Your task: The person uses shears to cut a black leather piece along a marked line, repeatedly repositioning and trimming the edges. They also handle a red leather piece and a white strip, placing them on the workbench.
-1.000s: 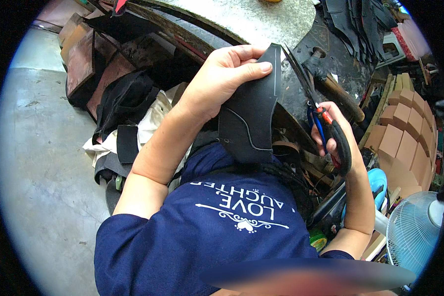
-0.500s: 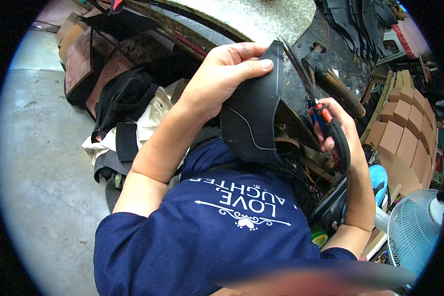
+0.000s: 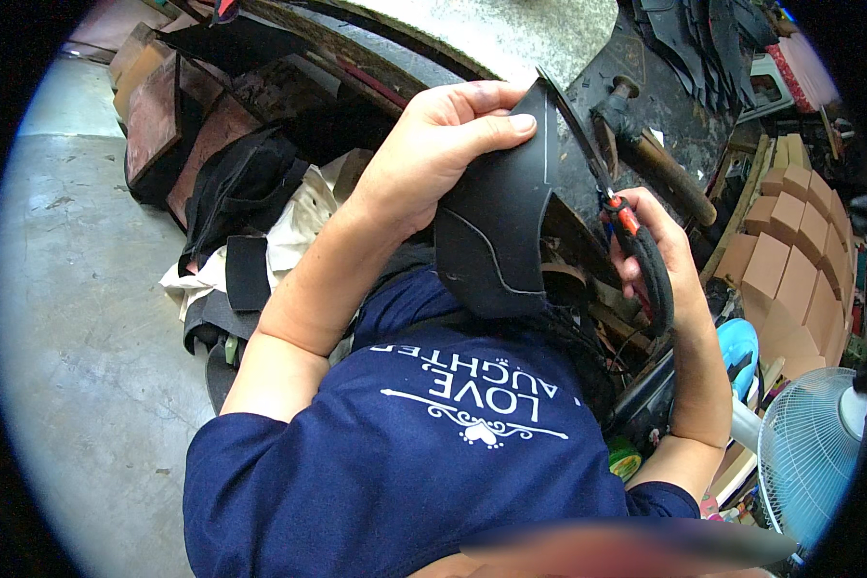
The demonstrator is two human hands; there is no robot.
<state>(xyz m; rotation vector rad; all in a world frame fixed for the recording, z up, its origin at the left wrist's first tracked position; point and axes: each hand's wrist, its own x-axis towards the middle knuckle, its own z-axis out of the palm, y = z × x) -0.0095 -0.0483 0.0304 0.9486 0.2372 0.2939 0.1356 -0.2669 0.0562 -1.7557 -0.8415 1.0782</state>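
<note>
My left hand (image 3: 443,144) grips the top of a black leather piece (image 3: 496,226) with a pale line drawn along its curved edge, thumb across the front. My right hand (image 3: 660,255) holds a pair of scissors (image 3: 626,226) with black and red handles. The blades run up along the right edge of the leather piece, near its top corner. Both hands are raised in front of my chest, above my dark blue shirt.
A hammer (image 3: 650,144) lies on the dark workbench (image 3: 665,87) behind the scissors. Black leather scraps (image 3: 246,188) and brown boards (image 3: 154,116) pile up at the left on the grey floor (image 3: 77,318). Tan boxes (image 3: 790,250) and a white fan (image 3: 809,453) stand at right.
The leather piece and my left hand have shifted slightly. The scissors have worked a little further up along the piece's right edge.
</note>
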